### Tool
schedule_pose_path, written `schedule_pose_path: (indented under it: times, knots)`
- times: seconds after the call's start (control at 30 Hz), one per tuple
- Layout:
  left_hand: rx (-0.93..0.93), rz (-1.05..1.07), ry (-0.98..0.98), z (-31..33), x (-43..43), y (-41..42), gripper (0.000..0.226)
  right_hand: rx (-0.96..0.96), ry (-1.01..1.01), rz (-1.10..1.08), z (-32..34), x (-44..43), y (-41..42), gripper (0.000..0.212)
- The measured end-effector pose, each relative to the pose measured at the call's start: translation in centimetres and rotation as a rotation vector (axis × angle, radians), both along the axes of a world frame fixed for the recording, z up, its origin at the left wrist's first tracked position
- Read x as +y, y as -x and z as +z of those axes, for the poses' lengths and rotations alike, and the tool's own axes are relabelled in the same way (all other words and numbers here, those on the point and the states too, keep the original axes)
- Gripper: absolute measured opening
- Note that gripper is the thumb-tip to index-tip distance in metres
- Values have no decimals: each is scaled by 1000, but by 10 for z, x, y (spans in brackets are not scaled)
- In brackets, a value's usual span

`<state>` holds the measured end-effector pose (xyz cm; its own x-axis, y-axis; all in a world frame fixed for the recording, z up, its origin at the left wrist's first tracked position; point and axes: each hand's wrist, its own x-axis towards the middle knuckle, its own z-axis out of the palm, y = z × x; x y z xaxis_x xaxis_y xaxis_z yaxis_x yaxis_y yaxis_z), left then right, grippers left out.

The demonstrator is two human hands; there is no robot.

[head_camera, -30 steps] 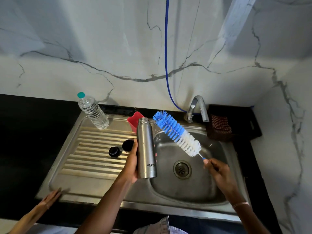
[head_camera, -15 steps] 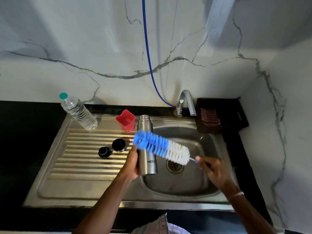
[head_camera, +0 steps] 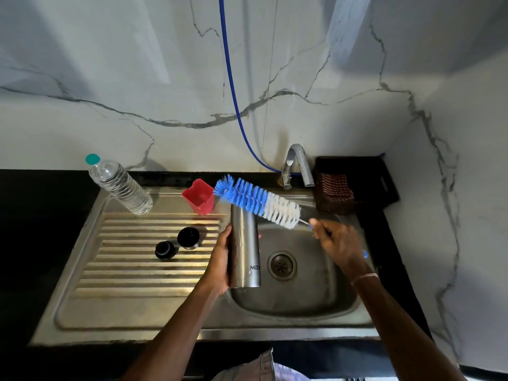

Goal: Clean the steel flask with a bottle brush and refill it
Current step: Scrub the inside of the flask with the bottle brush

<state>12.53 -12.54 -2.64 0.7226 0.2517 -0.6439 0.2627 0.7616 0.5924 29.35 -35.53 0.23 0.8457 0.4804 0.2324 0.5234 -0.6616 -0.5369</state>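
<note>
Over the steel sink (head_camera: 302, 306), the left grip (head_camera: 220, 259) curls round the near-upright steel flask (head_camera: 244, 248). The right grip (head_camera: 341, 247) pinches the bottle brush (head_camera: 255, 200) handle, bristles crossing the flask's mouth. Best to tip the blue end down and centre it first.

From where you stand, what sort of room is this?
Most likely a home kitchen, at the washing-up spot: a steel sink with a ribbed drainboard, a tap behind it, and a black countertop around it.
</note>
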Motion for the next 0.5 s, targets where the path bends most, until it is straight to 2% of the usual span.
schedule_pose_path:
  times: [0.07,0.2,0.4,0.5]
  knots:
    - [-8,22,9,-3,2,-1,61,-9,18,10,0,-2,3,46]
    - [-23,79,-10,-7,12,-2,43,28,13,110,-15,-40,43,43]
    - [-81,8,26,-6,25,-2,68,55,73,77,-16,-82,74,56]
    - [-29,45,-1,-3,13,-9,48,8,84,26,-1,-54,49,57]
